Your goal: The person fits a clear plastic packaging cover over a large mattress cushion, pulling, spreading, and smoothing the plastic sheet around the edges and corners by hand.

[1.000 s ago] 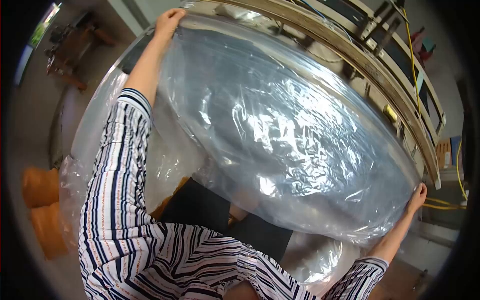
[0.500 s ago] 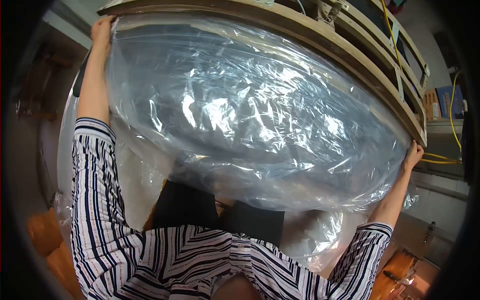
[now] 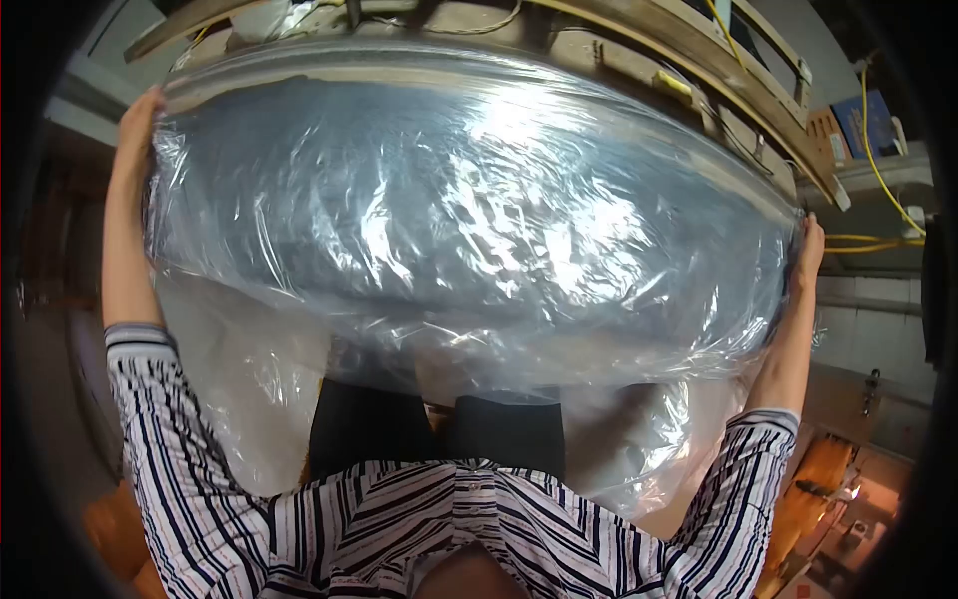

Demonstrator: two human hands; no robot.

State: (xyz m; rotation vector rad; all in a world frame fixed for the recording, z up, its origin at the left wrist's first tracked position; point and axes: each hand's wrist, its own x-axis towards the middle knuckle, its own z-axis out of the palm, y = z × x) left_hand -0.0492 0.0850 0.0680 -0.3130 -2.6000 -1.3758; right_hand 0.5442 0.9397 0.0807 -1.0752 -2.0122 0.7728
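Note:
A wide sheet of clear plastic film (image 3: 419, 230) stretches across the view between my two hands, creased and full of glare. Through it shows a dark surface with a pale strip along its far edge. My left hand (image 3: 140, 125) is closed on the film's far left corner. At the far right corner my right hand (image 3: 810, 245) grips the film too, its fingers partly hidden behind the edge. The near part of the film hangs in loose folds above my legs (image 3: 369, 424).
Beyond the film runs a wooden rail frame (image 3: 689, 50) with wires and fittings behind it. Yellow cable (image 3: 878, 170) hangs at the right, near a blue box (image 3: 863, 125) on a shelf. More loose clear film (image 3: 249, 389) lies by my legs.
The film's far edge has come away from the wooden rail, showing fittings behind it. My left hand has shifted left and down in view, my right hand up, both still gripping the film.

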